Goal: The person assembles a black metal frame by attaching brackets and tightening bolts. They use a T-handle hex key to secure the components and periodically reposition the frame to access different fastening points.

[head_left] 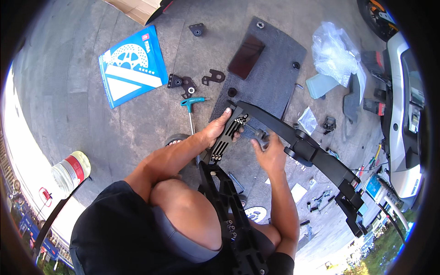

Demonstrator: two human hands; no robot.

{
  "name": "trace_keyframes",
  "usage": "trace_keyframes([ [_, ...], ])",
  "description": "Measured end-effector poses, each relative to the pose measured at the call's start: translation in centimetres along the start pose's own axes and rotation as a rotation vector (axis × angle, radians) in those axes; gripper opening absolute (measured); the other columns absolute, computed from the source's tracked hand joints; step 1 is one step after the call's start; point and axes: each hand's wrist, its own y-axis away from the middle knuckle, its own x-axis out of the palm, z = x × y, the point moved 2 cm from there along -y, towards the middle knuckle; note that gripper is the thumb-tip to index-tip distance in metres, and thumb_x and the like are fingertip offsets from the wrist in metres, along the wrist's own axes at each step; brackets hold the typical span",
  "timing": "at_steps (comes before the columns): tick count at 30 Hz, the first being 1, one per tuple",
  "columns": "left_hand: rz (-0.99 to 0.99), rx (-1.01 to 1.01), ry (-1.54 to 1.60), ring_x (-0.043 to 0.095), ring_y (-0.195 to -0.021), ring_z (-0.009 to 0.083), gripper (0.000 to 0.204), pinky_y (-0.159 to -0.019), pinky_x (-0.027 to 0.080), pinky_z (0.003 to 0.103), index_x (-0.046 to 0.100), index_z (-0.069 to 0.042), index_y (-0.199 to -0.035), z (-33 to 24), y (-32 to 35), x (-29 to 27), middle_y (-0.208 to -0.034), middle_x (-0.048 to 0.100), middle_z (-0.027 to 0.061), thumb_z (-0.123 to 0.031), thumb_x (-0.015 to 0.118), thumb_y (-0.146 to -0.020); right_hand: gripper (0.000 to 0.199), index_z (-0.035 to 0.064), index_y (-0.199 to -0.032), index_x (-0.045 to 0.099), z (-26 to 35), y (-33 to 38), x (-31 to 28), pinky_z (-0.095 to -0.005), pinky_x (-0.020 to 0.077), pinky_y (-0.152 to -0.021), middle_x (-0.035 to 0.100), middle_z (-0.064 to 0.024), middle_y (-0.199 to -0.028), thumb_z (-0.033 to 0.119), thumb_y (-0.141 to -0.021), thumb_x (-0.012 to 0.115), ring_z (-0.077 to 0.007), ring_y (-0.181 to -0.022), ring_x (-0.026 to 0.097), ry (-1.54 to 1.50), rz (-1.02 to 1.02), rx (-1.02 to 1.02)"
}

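A long black metal frame [225, 195] with cut-outs runs up between my legs. At its upper end is a slotted black plate [224, 140] with silver bolts at both ends. My left hand [216, 131] is closed around this plate, thumb along its top. From there a thick black jointed arm [275, 124] reaches away to the lower right. My right hand [271, 153] is beside the plate, under that arm, fingers curled next to a small dark round part [261, 134]. What lies between these fingers is partly hidden.
On a dark mat [279, 50] lie a phone [246, 57] and small round parts. Left of it are a teal T-handle wrench [191, 101], black brackets [183, 85] and a blue package [133, 66]. Clear plastic wrap [337, 55] and scattered tools lie right, near a white vehicle [405, 119].
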Motion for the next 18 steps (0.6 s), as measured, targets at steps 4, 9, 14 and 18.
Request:
trace_keyframes([
  [4,-0.020,0.001,0.001,0.057,-0.071,0.0159,0.068,-0.064,0.051,0.031,0.058,-0.010,-0.117,-0.02,0.03,0.15,-0.089,0.062,0.0080,-0.069,0.038,-0.089,0.035,0.0028,-0.109,0.057,-0.11,-0.05,0.19,-0.0432,0.0509,-0.060,0.066,-0.0171,-0.072,0.032,-0.090,0.060,-0.0338,-0.069,0.067,-0.074,0.089,-0.035],
  [9,-0.022,0.017,-0.018,0.057,-0.071,0.0159,0.069,-0.064,0.051,0.031,0.058,-0.010,-0.118,-0.06,0.12,0.33,-0.089,0.062,0.0079,-0.069,0.038,-0.089,0.030,0.0024,-0.099,0.059,0.02,-0.09,0.01,-0.0427,0.0506,-0.062,0.065,-0.0183,-0.072,0.031,-0.092,0.059,-0.0340,-0.069,0.066,-0.105,0.080,-0.010],
  [14,-0.071,-0.004,-0.027,0.057,-0.072,0.0159,0.071,-0.064,0.051,0.031,0.058,-0.010,-0.117,-0.09,0.11,0.25,-0.089,0.062,0.0073,-0.071,0.040,-0.087,0.024,0.0042,-0.102,0.059,-0.14,-0.38,0.04,-0.0417,0.0505,-0.061,0.065,-0.0142,-0.075,0.025,-0.089,0.063,-0.0318,-0.067,0.066,-0.009,0.048,0.003],
  [18,-0.045,0.007,-0.027,0.057,-0.072,0.0160,0.070,-0.064,0.051,0.032,0.059,-0.010,-0.117,-0.15,0.15,0.34,-0.089,0.062,0.0073,-0.070,0.039,-0.088,0.033,0.0023,-0.090,0.060,0.05,-0.21,0.05,-0.0421,0.0498,-0.059,0.062,-0.0149,-0.065,0.034,-0.094,0.056,-0.0338,-0.063,0.065,0.046,-0.051,-0.189],
])
